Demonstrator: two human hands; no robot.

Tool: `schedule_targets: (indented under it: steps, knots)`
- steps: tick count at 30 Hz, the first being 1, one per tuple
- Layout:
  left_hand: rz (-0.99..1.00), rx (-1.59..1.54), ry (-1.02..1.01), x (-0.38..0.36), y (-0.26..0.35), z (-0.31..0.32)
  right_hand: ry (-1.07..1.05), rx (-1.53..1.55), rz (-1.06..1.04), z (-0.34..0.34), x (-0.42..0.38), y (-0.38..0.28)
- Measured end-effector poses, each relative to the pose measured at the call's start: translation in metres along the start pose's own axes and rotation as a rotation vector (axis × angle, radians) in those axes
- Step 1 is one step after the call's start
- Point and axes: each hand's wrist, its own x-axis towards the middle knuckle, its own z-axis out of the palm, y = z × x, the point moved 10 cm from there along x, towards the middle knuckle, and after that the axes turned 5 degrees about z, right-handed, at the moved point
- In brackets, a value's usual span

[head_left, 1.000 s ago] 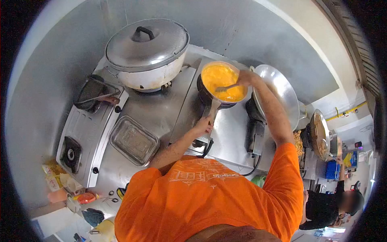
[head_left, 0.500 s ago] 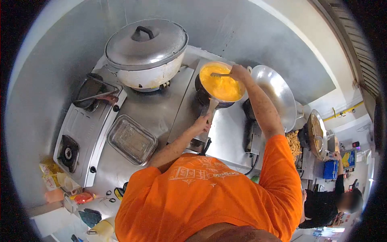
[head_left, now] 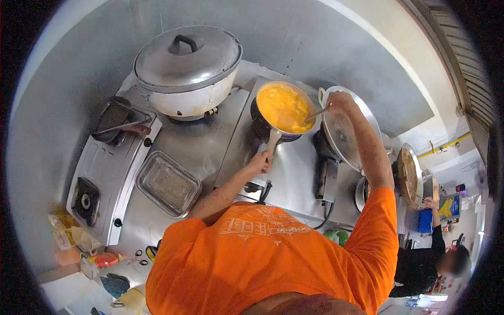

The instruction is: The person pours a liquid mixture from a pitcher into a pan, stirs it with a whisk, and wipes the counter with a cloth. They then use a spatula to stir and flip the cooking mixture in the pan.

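Observation:
A frying pan [head_left: 255, 116] on the burner holds bright yellow, partly set egg [head_left: 281, 105] with folds in it. My left hand [head_left: 261, 163] is wrapped round the pale pan handle [head_left: 274, 137]. In my right hand [head_left: 341, 102] is a spatula [head_left: 319, 112], whose end dips into the egg at the pan's right edge. That hand is raised in front of a large, wide wok [head_left: 362, 121] standing to the right of the pan.
A big lidded pot [head_left: 194, 102] stands left of the pan. Nearer are a rectangular metal tray [head_left: 169, 184] and a white gas stove [head_left: 107, 173]. Scissors [head_left: 138, 257] lie at lower left. Farther right, a co-worker in black [head_left: 420, 268] reaches toward another wok [head_left: 408, 170].
My right hand has moved right, drawing the spatula from the pan's middle to its right edge. The egg surface looks more folded. My left hand keeps its hold on the handle.

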Motion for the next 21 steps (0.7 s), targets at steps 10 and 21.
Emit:
schedule_targets:
  steps: [10,21]
  knots:
    - [-0.026,-0.091,-0.013,0.006,-0.008,-0.003,-0.112,0.224,-0.020,0.036,0.009,-0.045]
    - [-0.047,-0.097,0.030,0.005,-0.009,-0.005,0.096,0.239,-0.063,0.006,0.042,-0.109]
